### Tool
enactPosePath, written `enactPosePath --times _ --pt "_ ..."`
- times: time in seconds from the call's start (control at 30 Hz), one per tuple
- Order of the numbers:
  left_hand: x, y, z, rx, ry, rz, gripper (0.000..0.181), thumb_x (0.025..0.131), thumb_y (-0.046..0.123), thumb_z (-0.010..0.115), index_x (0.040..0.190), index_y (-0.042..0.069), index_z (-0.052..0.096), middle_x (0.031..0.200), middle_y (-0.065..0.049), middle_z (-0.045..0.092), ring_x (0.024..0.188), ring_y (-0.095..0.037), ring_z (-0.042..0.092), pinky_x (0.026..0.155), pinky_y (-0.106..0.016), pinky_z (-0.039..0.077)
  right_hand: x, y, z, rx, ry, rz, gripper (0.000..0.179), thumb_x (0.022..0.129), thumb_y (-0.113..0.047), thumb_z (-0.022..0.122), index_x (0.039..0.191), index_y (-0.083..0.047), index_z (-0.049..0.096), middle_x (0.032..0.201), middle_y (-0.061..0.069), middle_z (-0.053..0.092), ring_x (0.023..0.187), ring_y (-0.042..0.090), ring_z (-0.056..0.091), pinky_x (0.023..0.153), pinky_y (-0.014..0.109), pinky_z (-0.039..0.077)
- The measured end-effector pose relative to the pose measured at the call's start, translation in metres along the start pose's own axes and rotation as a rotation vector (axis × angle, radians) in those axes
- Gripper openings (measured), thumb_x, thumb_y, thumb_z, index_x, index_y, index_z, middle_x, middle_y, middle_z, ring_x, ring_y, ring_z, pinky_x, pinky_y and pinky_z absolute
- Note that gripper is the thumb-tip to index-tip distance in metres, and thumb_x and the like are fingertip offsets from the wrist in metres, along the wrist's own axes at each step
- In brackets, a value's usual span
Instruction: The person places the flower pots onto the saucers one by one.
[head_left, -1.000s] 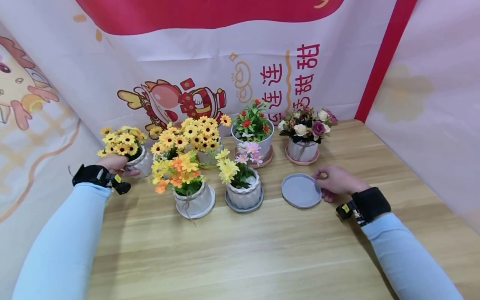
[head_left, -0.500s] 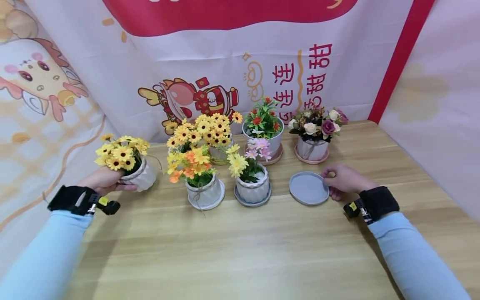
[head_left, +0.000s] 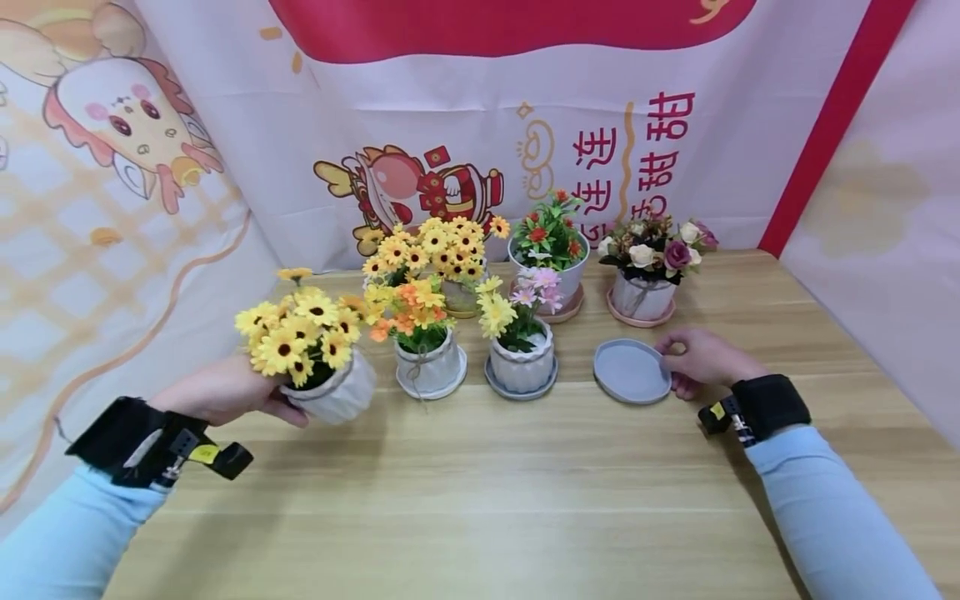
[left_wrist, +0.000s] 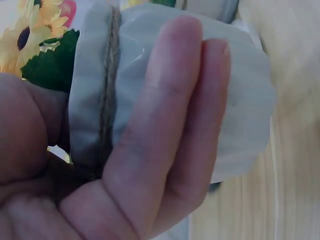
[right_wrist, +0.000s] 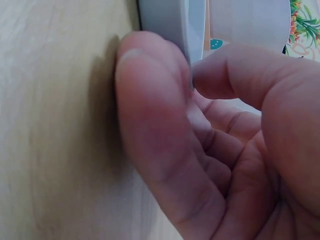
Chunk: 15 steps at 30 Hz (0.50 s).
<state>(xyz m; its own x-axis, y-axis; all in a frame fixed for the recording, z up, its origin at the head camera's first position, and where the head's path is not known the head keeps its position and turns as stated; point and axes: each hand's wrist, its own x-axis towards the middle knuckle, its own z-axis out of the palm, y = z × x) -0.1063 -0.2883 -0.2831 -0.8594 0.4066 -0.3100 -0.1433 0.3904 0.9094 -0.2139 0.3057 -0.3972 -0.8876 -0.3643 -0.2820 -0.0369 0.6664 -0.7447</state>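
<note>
My left hand [head_left: 236, 390] grips a white ridged flowerpot [head_left: 341, 392] of yellow daisies [head_left: 296, 337], tilted over the left part of the table. In the left wrist view, fingers [left_wrist: 170, 90] lie along the wall of the pot, below a twine band [left_wrist: 109, 75]. My right hand [head_left: 701, 360] pinches the right rim of a round grey saucer [head_left: 632, 372] on the table. The right wrist view shows the thumb [right_wrist: 220, 75] at the saucer's edge, with curled fingers below. Nothing stands on this saucer.
Left of the saucer, a pot of pink and yellow flowers [head_left: 522, 365] sits on a grey saucer, beside an orange-flowered pot [head_left: 429, 367]. Behind stand more yellow daisies [head_left: 442, 250], a red-flowered pot [head_left: 555, 271] and a rose pot [head_left: 643, 296]. A printed cloth [head_left: 450, 92] hangs behind the table.
My left hand has carried the yellow daisy pot from the back left, toward me and to the right of where it was. The right hand still holds the grey saucer's rim. The view has shifted leftward.
</note>
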Motion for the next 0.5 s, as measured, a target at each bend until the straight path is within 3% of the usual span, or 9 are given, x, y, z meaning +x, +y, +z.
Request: enactPosePath --times 0.17,0.37,0.5 --pt "0.001 0.019 0.032 0.079 -0.089 -0.018 0.046 0.107 0.020 0.043 0.140 -0.011 0.034 0.104 -0.018 0.061 0.087 -0.036 0.067 0.080 -0.046 0.060 -0.002 0.002 0.000 0.022 -0.006 0.028 0.028 0.097 -0.005 0.053 0.120 0.010 0.051 0.065 0.010 0.063 0.055 0.019 0.064 0.052 0.035 0.059" --pt "0.007 0.046 0.073 0.068 -0.181 -0.001 0.046 0.101 0.015 0.058 0.136 -0.009 0.042 0.105 -0.021 0.059 0.091 -0.035 0.065 0.079 -0.048 0.059 -0.002 -0.002 -0.002 0.028 -0.011 0.045 0.030 0.097 -0.006 0.053 0.122 0.010 0.051 0.067 0.010 0.063 0.056 0.019 0.065 0.054 0.035 0.060" --pt "0.026 0.059 0.110 0.052 -0.265 0.013 0.042 0.099 0.013 0.060 0.133 -0.007 0.048 0.110 -0.021 0.063 0.087 -0.033 0.066 0.077 -0.048 0.060 -0.003 -0.003 -0.003 0.023 -0.012 0.041 0.029 0.098 -0.005 0.053 0.122 0.011 0.051 0.067 0.011 0.064 0.056 0.019 0.065 0.054 0.034 0.060"
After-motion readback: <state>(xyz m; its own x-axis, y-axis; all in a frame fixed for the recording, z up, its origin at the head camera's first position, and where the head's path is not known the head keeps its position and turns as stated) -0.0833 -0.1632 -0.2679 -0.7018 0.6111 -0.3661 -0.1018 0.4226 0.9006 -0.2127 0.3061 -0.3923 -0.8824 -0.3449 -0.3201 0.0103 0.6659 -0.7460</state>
